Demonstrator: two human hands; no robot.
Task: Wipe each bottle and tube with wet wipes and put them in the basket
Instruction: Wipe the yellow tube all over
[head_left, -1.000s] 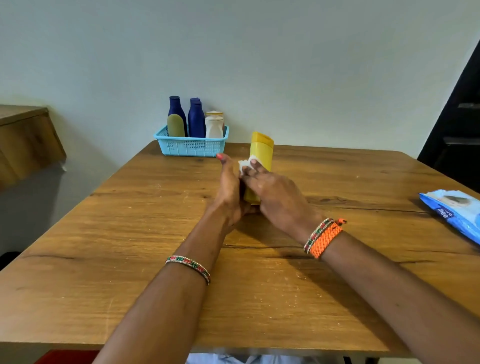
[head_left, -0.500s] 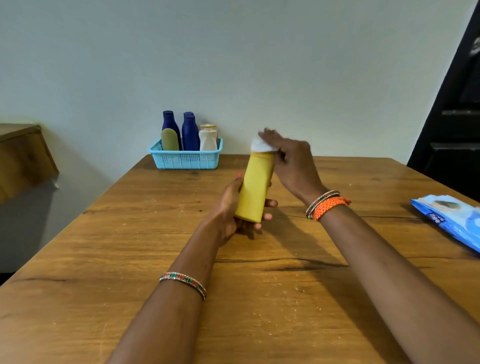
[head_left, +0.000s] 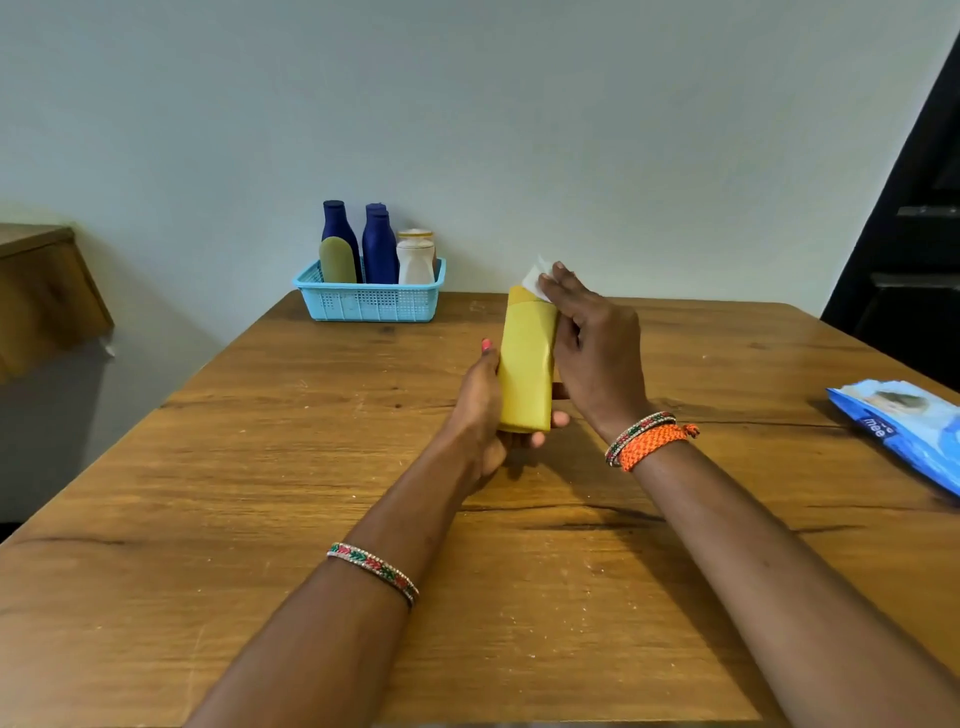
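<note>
Yellow plastic: one yellow bottle (head_left: 525, 364) is held above the wooden counter (head_left: 260, 467), its long axis near upright and leaning slightly, cap end pointing away toward the wall. The left hand (head_left: 480, 410) wraps the lower body from the left and below, fingertips showing under and to the right of the base; this grip is clamped on the bottle. The right hand (head_left: 592, 343) lies against the bottle's right side, its fingers pinching a white wet wipe (head_left: 535, 275) at the cap end; how firmly the wipe is trapped is hard to judge, since only a corner shows.

The blue basket (head_left: 371, 304) stands at the far edge of the counter against the wall, ahead and to the left of the bottle, well apart from both hands. The left hand is the nearer one, so a transfer would probably run forward and leftward with the bottle kept upright to drop among the others.

Count: in the basket, two dark blue bottles (head_left: 379, 249), one olive tube (head_left: 337, 260) and what looks like two white-and-cream containers (head_left: 415, 257), one behind the other. One blue wipes packet (head_left: 904, 426) lies at the counter's right edge. No other bottle or tube is seen on the counter.
</note>
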